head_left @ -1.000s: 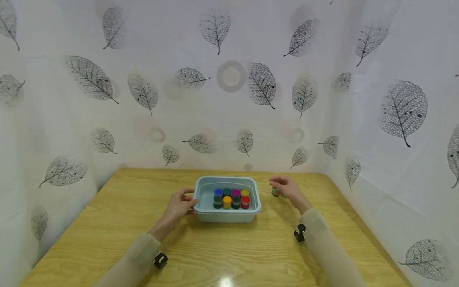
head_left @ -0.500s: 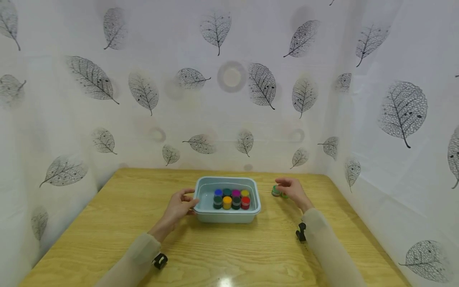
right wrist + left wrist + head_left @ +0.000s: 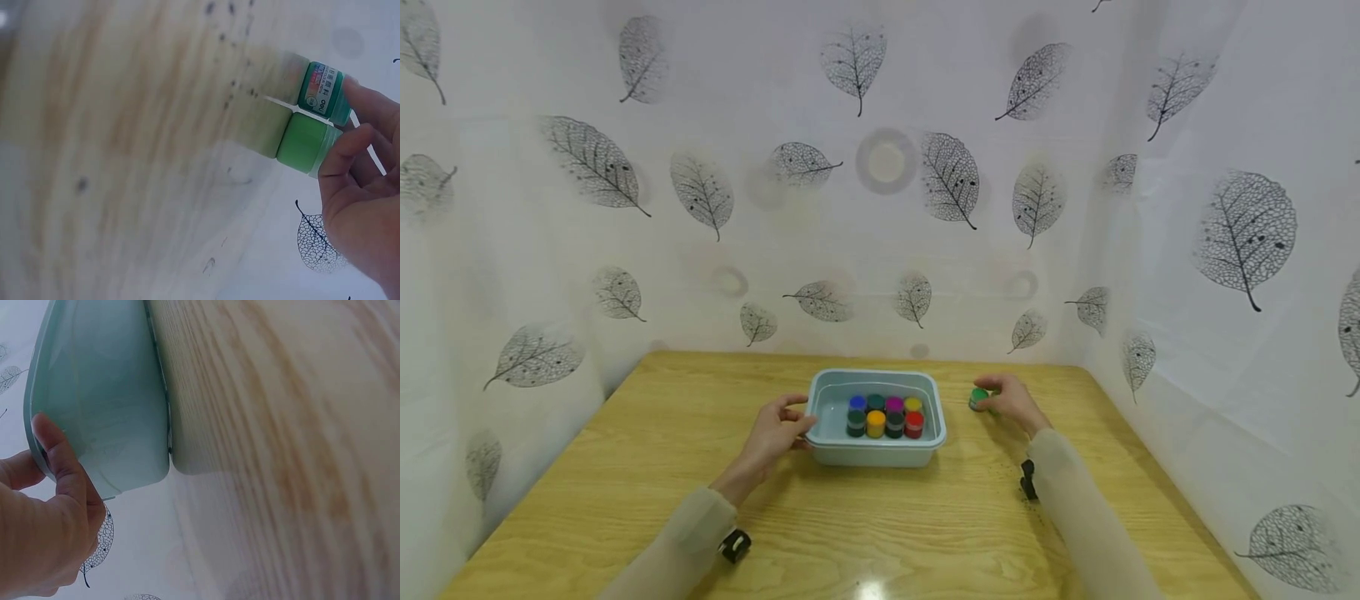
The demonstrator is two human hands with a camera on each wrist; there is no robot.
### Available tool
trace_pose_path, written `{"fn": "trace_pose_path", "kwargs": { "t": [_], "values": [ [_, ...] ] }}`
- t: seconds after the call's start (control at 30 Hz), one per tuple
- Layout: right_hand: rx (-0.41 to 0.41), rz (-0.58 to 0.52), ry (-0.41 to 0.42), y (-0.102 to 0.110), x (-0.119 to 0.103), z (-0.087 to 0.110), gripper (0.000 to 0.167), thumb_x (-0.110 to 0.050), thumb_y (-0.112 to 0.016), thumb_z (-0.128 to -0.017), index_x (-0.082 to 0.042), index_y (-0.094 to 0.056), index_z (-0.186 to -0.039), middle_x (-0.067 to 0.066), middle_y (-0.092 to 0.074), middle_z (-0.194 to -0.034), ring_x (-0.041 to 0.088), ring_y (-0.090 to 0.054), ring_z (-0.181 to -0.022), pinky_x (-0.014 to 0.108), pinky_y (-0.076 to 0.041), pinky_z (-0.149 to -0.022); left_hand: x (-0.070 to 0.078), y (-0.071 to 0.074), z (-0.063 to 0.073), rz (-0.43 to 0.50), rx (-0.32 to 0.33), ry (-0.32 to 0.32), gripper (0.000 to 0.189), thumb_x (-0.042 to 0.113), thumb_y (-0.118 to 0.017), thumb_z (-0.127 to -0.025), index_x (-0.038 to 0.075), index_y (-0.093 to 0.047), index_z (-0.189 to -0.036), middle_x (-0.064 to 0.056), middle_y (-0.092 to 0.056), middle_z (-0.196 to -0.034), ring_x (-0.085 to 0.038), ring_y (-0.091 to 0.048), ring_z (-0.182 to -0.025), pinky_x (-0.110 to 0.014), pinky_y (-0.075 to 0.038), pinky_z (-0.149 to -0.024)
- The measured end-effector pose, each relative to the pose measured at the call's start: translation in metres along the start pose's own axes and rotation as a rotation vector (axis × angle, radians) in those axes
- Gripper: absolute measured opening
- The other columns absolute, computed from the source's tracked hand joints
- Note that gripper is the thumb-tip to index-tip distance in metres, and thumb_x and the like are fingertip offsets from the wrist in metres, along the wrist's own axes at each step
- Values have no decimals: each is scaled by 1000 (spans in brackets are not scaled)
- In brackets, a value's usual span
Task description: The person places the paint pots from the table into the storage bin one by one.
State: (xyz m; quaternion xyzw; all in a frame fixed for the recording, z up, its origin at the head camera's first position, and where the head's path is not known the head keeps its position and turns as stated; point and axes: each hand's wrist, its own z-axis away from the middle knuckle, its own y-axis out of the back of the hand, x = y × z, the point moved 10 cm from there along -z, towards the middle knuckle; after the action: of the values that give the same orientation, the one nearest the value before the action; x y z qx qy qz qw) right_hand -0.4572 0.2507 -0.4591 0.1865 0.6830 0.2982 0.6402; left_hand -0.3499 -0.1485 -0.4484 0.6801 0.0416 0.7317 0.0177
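Observation:
My left hand (image 3: 777, 432) grips the left end of a pale blue-green plastic basin (image 3: 874, 455), thumb on the rim and fingers underneath. The left wrist view shows the hand (image 3: 59, 512) curled around the basin's lip (image 3: 30, 406). To the right of the basin, my right hand (image 3: 1011, 402) holds the lid end of a green paint jar (image 3: 322, 90), its index fingertip against the lid and its thumb bent. A light green paint jar (image 3: 306, 142) stands beside it, its lid partly covered by the thumb. Both jars stand upright on the table.
Several paint jars stand in two rows inside the basin, among them an orange jar (image 3: 876, 423) and a red jar (image 3: 913, 424). The wooden table (image 3: 880, 525) extends on every side. A leaf-patterned white curtain (image 3: 880, 250) surrounds its back and sides.
My right hand has shifted slightly right and lower, baring the green jar's lid, which it hid a second ago. The left hand and basin stay put.

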Motion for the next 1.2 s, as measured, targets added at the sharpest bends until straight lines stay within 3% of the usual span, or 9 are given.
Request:
{"fn": "trace_pose_path", "kwargs": {
  "t": [0.13,0.43,0.7,0.93,1.1,1.2],
  "values": [
    [10,27,1,0,-2,0,47,-6,-72,-87,2,-57,-131,24,-56,-136,38,-56,-119,50,-46,-103,-1,1,-2,2,-1,-3,47,0,-65,-91,-2,-50,-135,-13,-56,-95,-17,-61,-66,-30,-59,-59],
    [24,-31,6,8,-4,2,47,-15,-70,-90,-1,-57,-133,20,-59,-133,35,-56,-121,49,-47,-104,-5,1,-5,3,2,7,46,0,-65,-91,1,-51,-135,-13,-56,-95,-20,-62,-69,-32,-60,-62],
    [3,-171,59,6,-21,4,49,-19,-71,-91,1,-57,-133,22,-61,-131,34,-63,-113,43,-58,-89,-6,1,-5,2,-3,4,47,0,-65,-91,0,-51,-135,-13,-57,-97,-19,-62,-70,-33,-60,-63],
    [-70,-416,102,-8,-38,3,51,-12,-71,-90,5,-52,-135,29,-55,-131,30,-68,-106,49,-54,-94,-4,1,-4,1,0,1,47,1,-66,-91,0,-51,-135,-12,-56,-96,-17,-62,-67,-31,-59,-61],
    [-82,-499,118,-15,-54,4,54,-13,-73,-89,3,-53,-136,28,-54,-133,21,-70,-99,57,-48,-100,-3,1,-3,-4,-2,0,47,2,-66,-91,0,-50,-136,-13,-56,-98,-17,-62,-68,-30,-59,-61],
    [-85,-518,130,-20,-68,6,51,-12,-73,-88,3,-55,-133,25,-57,-127,17,-69,-95,55,-49,-100,-4,1,-3,-3,-5,-3,47,2,-65,-91,0,-50,-136,-13,-56,-98,-18,-62,-69,-30,-59,-61]
  ]
}}
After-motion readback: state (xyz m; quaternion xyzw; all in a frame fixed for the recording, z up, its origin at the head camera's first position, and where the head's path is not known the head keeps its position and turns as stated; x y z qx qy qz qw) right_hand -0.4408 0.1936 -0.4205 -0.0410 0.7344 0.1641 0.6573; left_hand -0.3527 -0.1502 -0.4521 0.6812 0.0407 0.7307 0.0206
